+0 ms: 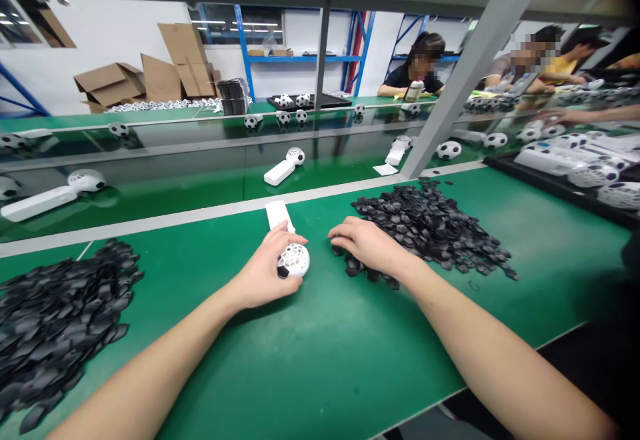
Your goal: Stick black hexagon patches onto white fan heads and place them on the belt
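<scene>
My left hand (pixel 267 263) is closed round the ball-shaped head of a white handheld fan (pixel 295 261), thumb on the near side and fingers over the far side. The head has an open lattice with a black patch, and its white handle points away from me on the green bench. At the left edge of a heap of small black plastic pieces (pixel 425 227), my right hand (pixel 363 243) has its fingers bent down and close together. Dark pieces show under the fingertips; whether one is gripped is hidden.
Another heap of black pieces (pixel 65 313) lies at the left. Beyond the bench's pale edge strip, a green conveyor belt (pixel 210 183) carries several football-headed fans. A grey post (pixel 465 73) rises ahead. At the right stands a black tray (pixel 550 187) of fans. Several co-workers sit across.
</scene>
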Demonstrator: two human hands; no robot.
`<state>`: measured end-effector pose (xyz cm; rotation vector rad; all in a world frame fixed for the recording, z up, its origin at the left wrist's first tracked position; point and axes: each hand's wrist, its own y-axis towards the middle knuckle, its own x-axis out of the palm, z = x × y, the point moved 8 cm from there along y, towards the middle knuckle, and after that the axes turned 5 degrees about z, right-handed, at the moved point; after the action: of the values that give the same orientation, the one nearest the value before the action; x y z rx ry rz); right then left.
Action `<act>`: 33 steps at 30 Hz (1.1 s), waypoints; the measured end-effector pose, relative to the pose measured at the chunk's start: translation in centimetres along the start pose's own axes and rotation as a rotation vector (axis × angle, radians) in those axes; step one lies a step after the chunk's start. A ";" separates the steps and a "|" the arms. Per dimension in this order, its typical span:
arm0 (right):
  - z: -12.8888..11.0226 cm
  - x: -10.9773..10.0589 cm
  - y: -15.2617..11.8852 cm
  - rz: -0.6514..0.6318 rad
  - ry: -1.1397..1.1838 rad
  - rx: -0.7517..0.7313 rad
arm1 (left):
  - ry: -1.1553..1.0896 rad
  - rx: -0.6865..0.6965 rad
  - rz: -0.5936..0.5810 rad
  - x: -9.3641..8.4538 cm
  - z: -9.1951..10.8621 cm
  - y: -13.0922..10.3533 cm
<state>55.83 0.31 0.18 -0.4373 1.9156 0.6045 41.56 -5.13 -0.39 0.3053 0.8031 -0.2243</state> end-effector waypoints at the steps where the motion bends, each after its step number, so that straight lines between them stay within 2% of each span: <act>1: 0.2 -0.4 0.0 0.029 -0.002 0.016 | 0.007 -0.004 -0.001 0.0 0.0 0.0; 4: 0.6 -0.9 -0.1 0.039 0.006 0.040 | 0.020 -0.004 -0.012 0.0 0.0 0.0; 9: 0.3 0.3 -0.3 -0.097 0.042 0.043 | 0.007 -0.015 -0.017 -0.1 -0.3 0.1; 13: -0.1 0.7 -0.4 -0.137 0.049 0.032 | -0.032 0.065 -0.092 0.2 0.2 0.2; 17: -1.1 0.1 -0.6 -0.104 0.156 -0.010 | -0.076 0.111 -0.164 0.4 0.8 -0.1; 22: -4.0 -1.1 -1.2 -0.054 0.388 -0.192 | -0.087 0.119 -0.197 0.5 1.3 -0.3; 25: -4.6 -1.0 -1.4 -0.051 0.490 -0.174 | -0.077 0.126 -0.208 0.6 1.5 -0.2; 33: -6.0 -0.3 -2.0 -0.072 0.529 -0.255 | -0.055 0.103 -0.203 0.6 1.3 -0.2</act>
<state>52.64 -4.88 2.07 -0.8963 2.3148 0.7408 42.76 -5.87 0.04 0.3128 0.7698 -0.4636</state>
